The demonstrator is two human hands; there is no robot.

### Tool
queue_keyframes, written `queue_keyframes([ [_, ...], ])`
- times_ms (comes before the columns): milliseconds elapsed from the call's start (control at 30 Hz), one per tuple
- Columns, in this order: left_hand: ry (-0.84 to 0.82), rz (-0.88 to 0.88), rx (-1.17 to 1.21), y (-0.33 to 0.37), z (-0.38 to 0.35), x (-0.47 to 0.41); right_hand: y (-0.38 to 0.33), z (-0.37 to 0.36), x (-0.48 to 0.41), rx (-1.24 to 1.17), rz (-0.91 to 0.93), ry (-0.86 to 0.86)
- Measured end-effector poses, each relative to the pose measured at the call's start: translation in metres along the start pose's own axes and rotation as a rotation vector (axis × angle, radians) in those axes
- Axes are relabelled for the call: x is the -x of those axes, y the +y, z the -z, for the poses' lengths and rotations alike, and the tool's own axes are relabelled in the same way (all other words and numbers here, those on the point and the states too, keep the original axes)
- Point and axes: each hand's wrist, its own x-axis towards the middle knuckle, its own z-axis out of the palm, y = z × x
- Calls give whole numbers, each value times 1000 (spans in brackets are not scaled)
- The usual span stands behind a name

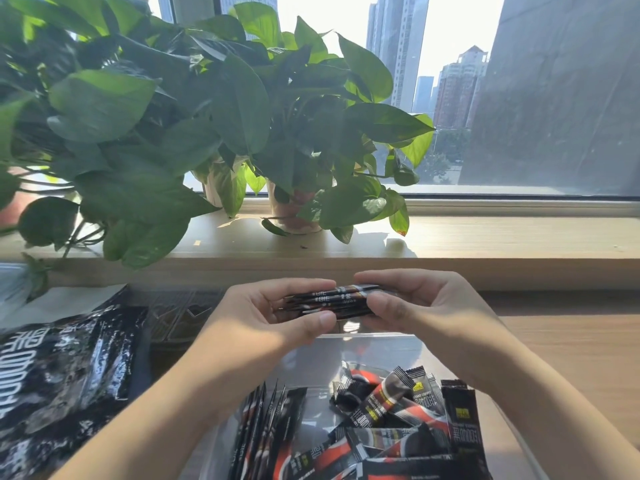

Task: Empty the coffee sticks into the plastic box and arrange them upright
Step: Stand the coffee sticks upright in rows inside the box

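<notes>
- Slippage comes first: my left hand (273,317) and right hand (426,306) each pinch one end of a small bundle (329,301) of sticks (346,291), thumbs below and fingers curled over the top. I hold it level in the air above the far end of the box (381,344). The wrappers look glossy, so I judge a slack pinch could let the middle ones slide out and drop.
- Fanning: if I tip the bundle upright before its ends are squared, it may splay and land crooked.
- Toppling: the row (258,431) standing on edge at the box's left side has nothing I can see bracing its right. Pushing the bundle in beside it could knock it over into the heap (391,407).
- Crowding: the heap lies loose across the right of the box, some sticks propped on others, and may take the room the bundle needs.
- Spill: the box is clear and its rim is hard to see, so a misjudged drop could send a stick onto the table (571,358).
- Counts:
  - two hands, both gripping
  - one bundle, four or five sticks showing, the rest hidden by my fingers
  - one box
  - one row of roughly seven
  - one heap of at least eight, overlap hiding the true number
  - one crumpled bag (65,379) left of the box
  - two pots (294,213) under the plants (225,109) on the sill (502,237)
</notes>
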Motion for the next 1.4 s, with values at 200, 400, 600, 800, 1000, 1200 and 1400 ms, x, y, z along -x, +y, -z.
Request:
queue_keyframes([
  [200,-63,-31,23,-4,2,-2,4,1,-2,-92,8,8],
  [400,-195,-56,14,-3,1,1,3,0,1,-10,82,-27],
  [600,-227,-118,-84,-5,-1,1,12,-1,-1,164,113,-241],
  [800,-173,-104,-11,-7,0,-1,14,0,-1,246,76,-298],
  [1000,-68,-62,60,-8,-1,-4,7,0,-1,200,77,-123],
  [1200,15,-34,79,-8,1,-6,7,2,-3,75,46,-42],
  [1400,42,-15,132,-5,-1,-4,6,0,-3,-58,55,13],
])
